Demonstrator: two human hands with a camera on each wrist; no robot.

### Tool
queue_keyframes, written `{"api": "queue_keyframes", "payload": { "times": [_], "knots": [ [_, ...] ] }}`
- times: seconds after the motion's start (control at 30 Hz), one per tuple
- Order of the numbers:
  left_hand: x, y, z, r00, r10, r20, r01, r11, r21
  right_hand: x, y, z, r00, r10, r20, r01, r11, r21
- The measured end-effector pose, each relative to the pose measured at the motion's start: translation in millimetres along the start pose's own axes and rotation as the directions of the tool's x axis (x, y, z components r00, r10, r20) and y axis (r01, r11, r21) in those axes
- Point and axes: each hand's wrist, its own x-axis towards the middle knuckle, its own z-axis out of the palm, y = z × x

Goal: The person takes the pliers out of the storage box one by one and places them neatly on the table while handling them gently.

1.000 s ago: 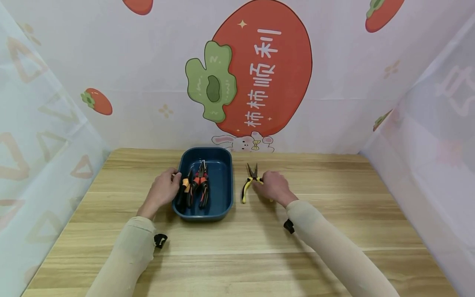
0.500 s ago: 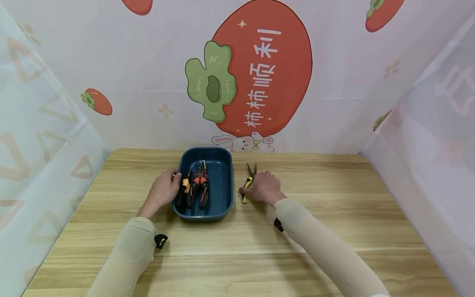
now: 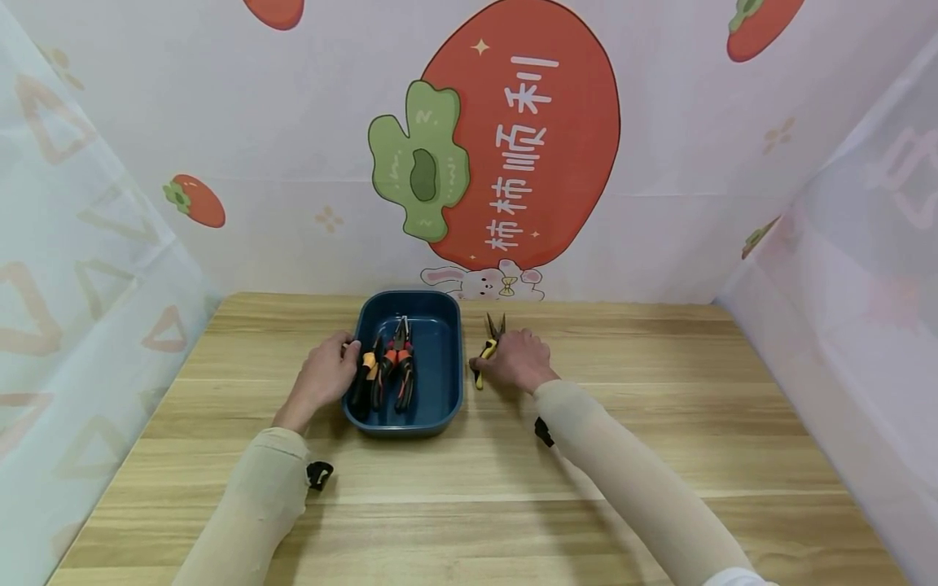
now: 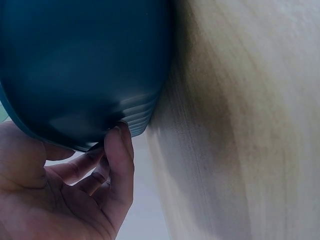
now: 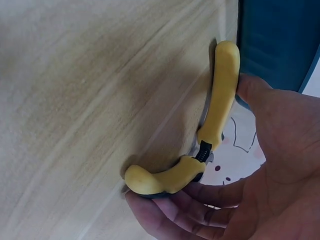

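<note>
My left hand [image 3: 322, 374] is at the left wall of a dark blue plastic box [image 3: 441, 358]. In the left wrist view its curled fingers [image 4: 120, 165] hold the box by the wall near the rim. Just right of the box, my right hand [image 3: 519, 360] grips yellow-and-black needle-nose pliers [image 3: 488, 350] by the spread handles. The right wrist view shows the thumb against one yellow handle [image 5: 225, 85] and the fingers against the other. Their jaws point away from me, slightly apart. Inside the box lie pliers with orange-and-black handles [image 3: 404, 382] and a black-and-yellow-orange-handled tool [image 3: 363, 382].
Everything stands on a wood-grain table [image 3: 454, 521], the box near its back edge. Behind rises a white backdrop [image 3: 308, 146] printed with persimmons and a rabbit. Similar white sheets hang at both sides.
My right hand has shifted left and slightly away from me, its thumb now round the left handle. The pliers' handles are closer together and the pliers slightly farther back. My left hand stays put.
</note>
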Motion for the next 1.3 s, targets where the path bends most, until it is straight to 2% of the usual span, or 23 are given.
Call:
{"api": "queue_keyframes", "payload": {
  "times": [0.4,0.83,1.07,1.3],
  "knots": [
    [-1.0,1.9,-0.8,1.0,-0.006,0.001,0.006,1.0,0.005,4.7,0.8,1.5,1.0,0.003,-0.025,-0.003,1.0,-0.019],
    [0.0,0.6,-0.9,1.0,-0.006,0.008,0.006,1.0,0.0,-6.8,3.6,-5.3,0.997,-0.02,-0.075,0.016,0.999,-0.048],
    [0.2,-0.4,-0.6,1.0,-0.005,0.003,0.005,1.0,-0.001,-12.3,2.1,-13.2,0.992,-0.063,-0.109,0.059,0.998,-0.038],
    [-0.7,-1.8,0.4,1.0,-0.012,0.005,0.012,1.0,-0.021,-24.1,-9.6,-28.5,0.98,-0.132,-0.151,0.129,0.991,-0.026]
  ]
}}
